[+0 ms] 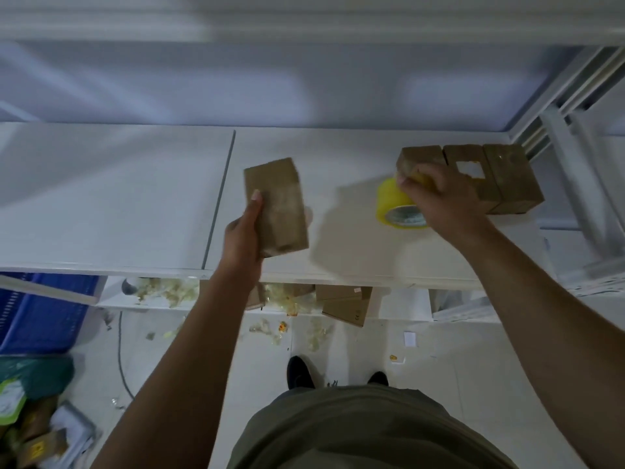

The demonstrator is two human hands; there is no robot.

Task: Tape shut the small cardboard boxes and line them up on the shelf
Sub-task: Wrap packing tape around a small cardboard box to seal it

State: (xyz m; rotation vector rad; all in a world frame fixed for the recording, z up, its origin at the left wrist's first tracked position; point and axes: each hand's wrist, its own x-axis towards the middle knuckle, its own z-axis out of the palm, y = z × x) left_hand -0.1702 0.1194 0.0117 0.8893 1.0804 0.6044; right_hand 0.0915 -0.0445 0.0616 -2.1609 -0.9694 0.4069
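Left hand grip clamps one box, right hand clasps one tape roll (three boxes lined on shelf).

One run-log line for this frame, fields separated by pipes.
left hand: holds box | right hand: grips yellow tape roll | shelf: row of three boxes at right

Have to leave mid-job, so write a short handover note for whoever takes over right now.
Left hand: holds a small cardboard box over the middle of the shelf.
Right hand: grips the yellow tape roll, just in front of the row's left end.
Done: a row of three boxes stands side by side at the shelf's right end.
Left: the held box is too blurred to tell whether it is taped. Tape it if needed, then add it to the row. More cardboard lies below the shelf edge.
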